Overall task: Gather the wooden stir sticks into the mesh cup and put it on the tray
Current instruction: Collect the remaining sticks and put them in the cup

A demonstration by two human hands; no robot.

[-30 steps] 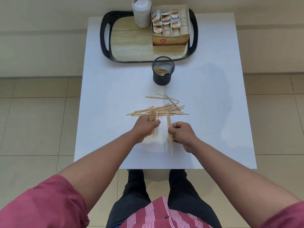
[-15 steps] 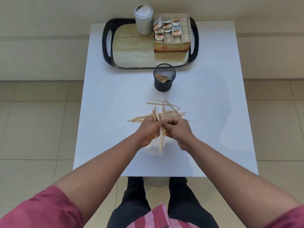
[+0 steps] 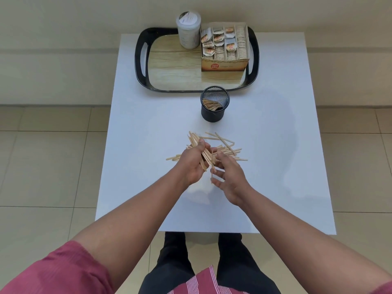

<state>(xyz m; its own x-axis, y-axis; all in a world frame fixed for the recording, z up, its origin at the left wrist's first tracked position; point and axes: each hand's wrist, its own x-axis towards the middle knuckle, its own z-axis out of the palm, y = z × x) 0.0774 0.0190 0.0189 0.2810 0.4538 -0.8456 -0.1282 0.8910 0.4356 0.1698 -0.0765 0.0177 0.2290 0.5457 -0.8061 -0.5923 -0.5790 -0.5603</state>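
My left hand [image 3: 191, 162] is closed around a bundle of wooden stir sticks [image 3: 200, 149] that fans out above its fingers. Just to its right, my right hand [image 3: 230, 177] has its fingers spread, and one stick [image 3: 211, 166] hangs upright between the two hands at its fingertips. A loose pile of stir sticks [image 3: 228, 145] lies on the white table behind the hands. The black mesh cup [image 3: 214, 103] stands farther back with several sticks inside. The black tray [image 3: 141, 60] with a wood-look floor sits at the far edge.
On the tray, a white lidded jar [image 3: 188, 30] and a cardboard box of tea bags [image 3: 225, 49] fill the back right; its left part is bare. The white table [image 3: 275, 166] is small, with tiled floor all around. My legs are below its near edge.
My hands came together and the sticks from my right hand passed into the left bundle. The right fingers have spread. Both hands moved slightly away from me, over the pile.
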